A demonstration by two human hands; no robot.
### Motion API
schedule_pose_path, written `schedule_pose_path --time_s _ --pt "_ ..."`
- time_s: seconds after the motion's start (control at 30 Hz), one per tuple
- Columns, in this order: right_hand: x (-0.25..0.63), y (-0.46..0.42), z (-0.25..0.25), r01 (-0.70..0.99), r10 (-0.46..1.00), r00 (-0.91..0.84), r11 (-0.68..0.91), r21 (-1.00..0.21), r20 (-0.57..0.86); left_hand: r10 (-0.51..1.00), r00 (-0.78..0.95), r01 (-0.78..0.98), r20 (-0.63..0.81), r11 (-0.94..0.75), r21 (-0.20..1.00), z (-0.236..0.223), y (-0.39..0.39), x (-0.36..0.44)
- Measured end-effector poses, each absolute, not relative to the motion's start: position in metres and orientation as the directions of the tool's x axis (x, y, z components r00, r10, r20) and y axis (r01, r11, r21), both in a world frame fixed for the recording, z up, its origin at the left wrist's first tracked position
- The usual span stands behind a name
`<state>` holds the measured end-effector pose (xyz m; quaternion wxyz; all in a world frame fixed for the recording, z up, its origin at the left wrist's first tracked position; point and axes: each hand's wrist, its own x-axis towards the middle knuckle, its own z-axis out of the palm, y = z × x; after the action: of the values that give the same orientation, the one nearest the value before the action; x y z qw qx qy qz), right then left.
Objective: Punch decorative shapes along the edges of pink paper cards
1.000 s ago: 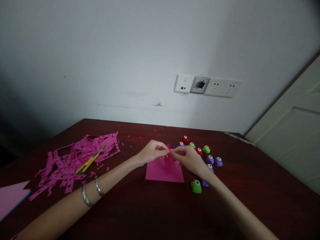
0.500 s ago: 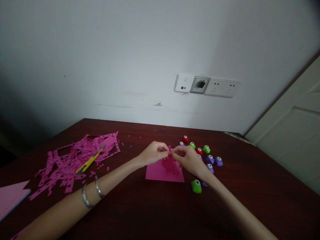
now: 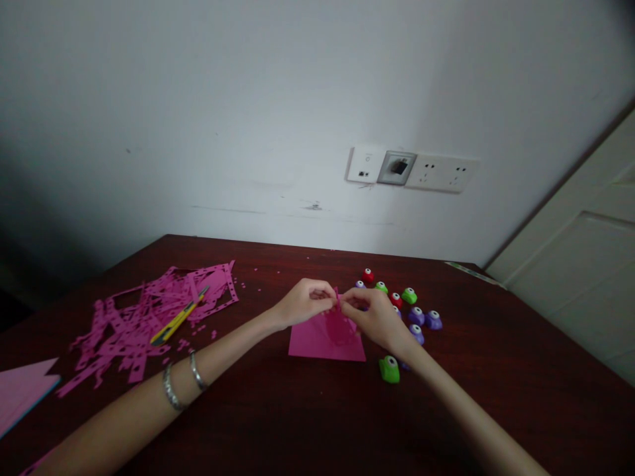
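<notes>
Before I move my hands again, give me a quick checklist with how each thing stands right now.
1. Small pink piece held at the fingertips of both left hand and right hand: ok.
2. Pink sheet resting on the table below the hands: ok.
3. Nearest green craft punch clear of the sheet: ok, a gap shows.
4. Yellow knife away from both hands: ok, it lies by the scraps. Blade drawn in: cannot tell.
5. Pink scraps tidied: not ok, strewn at left.
6. Purple punch clear of the right forearm: cannot tell, mostly hidden.
</notes>
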<state>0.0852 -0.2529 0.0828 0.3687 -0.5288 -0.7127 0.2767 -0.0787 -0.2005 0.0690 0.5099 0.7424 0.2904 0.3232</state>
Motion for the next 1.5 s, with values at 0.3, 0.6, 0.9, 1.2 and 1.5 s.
schedule_pose_path --time_s 0.3,0.6,0.9,1.2,1.5 --pt "0.08 -0.256 0.086 0.652 0.942 -0.144 0.32 -0.687 0.302 0.744 0.639 0.098 0.198 -0.333 0.938 0.073 -0.199 -0.078" --pt "0.075 -0.26 0.087 0.701 0.9 -0.192 0.406 -0.586 0.392 0.731 0.654 0.116 0.194 -0.351 0.929 0.076 -0.198 -0.079" --pt "0.07 -0.264 0.088 0.783 0.885 -0.208 0.406 -0.472 0.416 0.723 0.664 0.168 0.194 -0.396 0.903 0.087 -0.202 -0.078" --pt "0.089 -0.259 0.097 0.876 0.867 -0.111 0.316 -0.365 0.485 0.774 0.586 0.361 0.239 -0.513 0.779 0.093 -0.197 -0.09" --pt "0.137 -0.24 0.111 0.581 0.987 -0.11 0.156 -0.799 0.113 0.841 0.527 0.789 -0.124 -0.429 0.44 0.116 -0.17 -0.142"
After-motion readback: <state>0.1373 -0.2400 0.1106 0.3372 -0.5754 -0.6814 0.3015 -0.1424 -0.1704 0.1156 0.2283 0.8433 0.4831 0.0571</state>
